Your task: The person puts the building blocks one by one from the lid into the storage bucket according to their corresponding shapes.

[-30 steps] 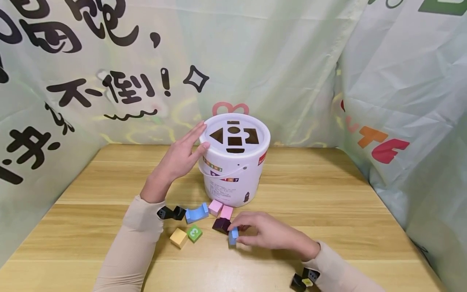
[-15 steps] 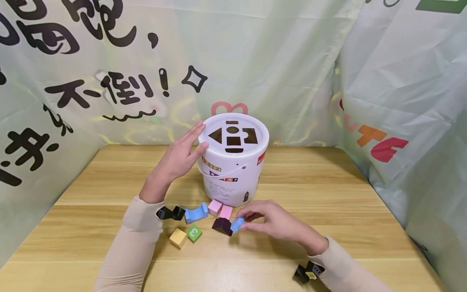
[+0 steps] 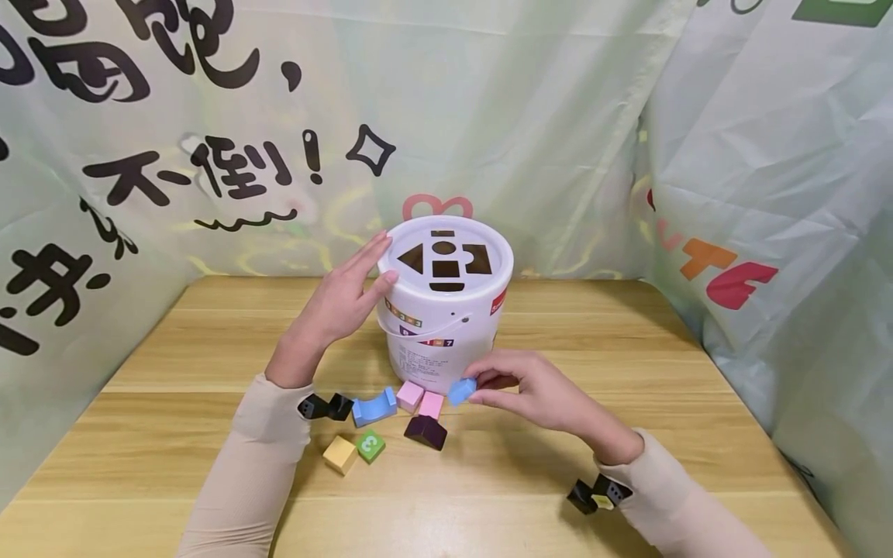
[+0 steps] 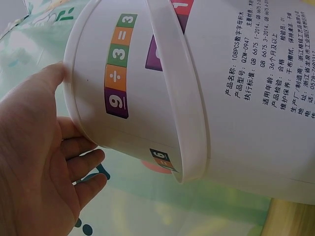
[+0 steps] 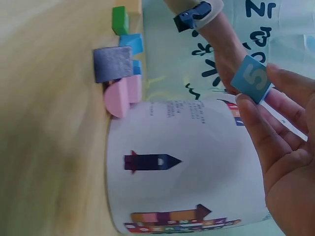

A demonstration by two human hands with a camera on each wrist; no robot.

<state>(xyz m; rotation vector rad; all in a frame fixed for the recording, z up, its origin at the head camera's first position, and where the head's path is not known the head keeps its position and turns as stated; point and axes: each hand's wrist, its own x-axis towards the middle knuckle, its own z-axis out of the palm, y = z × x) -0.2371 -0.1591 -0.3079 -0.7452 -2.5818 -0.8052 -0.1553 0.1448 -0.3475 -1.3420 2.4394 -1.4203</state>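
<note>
My right hand pinches a small blue block between thumb and fingertips, in front of the bucket's lower right side. In the right wrist view a pale 5 shows on the blue block's face. The white bucket stands upright, its lid cut with several shaped holes. At the lid's left rim rests my left hand, fingers extended. The left wrist view shows that hand against the rim, beside the bucket's white carrying handle.
In front of the bucket lie two pink blocks, a dark purple peaked block and a blue arch-shaped block. Nearer are a green block marked 3 and a yellow block. A printed cloth hangs behind the wooden table.
My right hand has lifted the blue block from beside the dark purple block and carried it up and slightly right, toward the bucket. The left hand stays at the rim.
</note>
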